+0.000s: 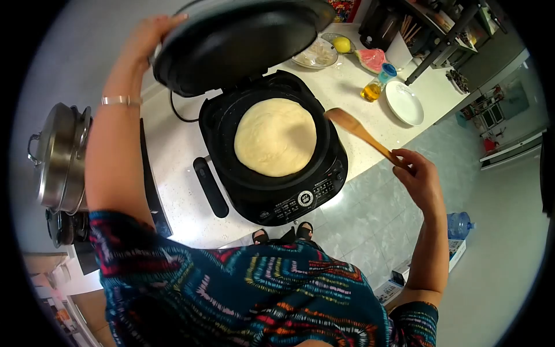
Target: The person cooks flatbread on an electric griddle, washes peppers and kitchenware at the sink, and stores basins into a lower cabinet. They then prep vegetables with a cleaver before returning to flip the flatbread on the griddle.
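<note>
A round, pale flatbread (275,137) lies in the black pan of an electric griddle (277,211) on the white counter. The griddle's lid (243,46) is raised, and my left hand (155,36) grips its edge at the upper left. My right hand (417,176) is closed round the handle end of a wooden spatula (361,132). The spatula's flat tip is just right of the griddle's rim, above the counter, apart from the bread.
Behind the griddle are a plate of food (317,53), a lemon (341,44), a wrapped red piece (371,59), an oil bottle (378,84) and a white plate (404,103). A black detachable handle (210,188) lies left; steel pots (63,159) stand farther left.
</note>
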`<state>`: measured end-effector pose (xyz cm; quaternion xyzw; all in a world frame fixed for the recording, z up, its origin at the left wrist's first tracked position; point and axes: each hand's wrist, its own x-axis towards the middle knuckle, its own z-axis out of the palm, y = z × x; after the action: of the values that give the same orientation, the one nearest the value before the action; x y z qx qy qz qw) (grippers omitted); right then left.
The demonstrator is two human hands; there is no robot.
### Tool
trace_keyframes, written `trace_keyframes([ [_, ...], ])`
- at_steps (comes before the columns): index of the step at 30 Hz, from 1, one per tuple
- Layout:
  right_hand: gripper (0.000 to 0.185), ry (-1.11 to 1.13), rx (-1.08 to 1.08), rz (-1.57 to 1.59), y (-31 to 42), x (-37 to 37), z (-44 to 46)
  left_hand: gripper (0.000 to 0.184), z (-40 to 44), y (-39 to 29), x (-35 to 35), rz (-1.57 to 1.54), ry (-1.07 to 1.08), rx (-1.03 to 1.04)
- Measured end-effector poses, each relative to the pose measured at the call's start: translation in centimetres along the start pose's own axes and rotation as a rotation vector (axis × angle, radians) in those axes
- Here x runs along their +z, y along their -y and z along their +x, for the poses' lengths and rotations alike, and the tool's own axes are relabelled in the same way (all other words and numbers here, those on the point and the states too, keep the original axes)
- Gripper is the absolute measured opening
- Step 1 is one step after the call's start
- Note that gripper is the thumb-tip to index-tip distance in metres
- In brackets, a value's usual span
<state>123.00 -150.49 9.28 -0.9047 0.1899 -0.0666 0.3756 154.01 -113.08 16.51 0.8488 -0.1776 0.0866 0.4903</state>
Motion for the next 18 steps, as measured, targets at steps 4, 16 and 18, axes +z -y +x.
trace_keyframes([
  [4,0.016,-0.008,-0.175,-0.434,4.3,1.2,0.3,0.028,3.9,2.7,-3.1,-0.601,0.397,0.103],
  [16,0.004,0.044,-0.564,-1.099,11.3,4.4,3.6,0.026,9.7,6.8,-3.9,-0.618,-0.117,-0.163],
  [18,0.003,0.075,-0.57,-1.17,10.9,4.6,4.3,0.03,8.6,6.7,-3.7,-0.573,-0.088,-0.104],
])
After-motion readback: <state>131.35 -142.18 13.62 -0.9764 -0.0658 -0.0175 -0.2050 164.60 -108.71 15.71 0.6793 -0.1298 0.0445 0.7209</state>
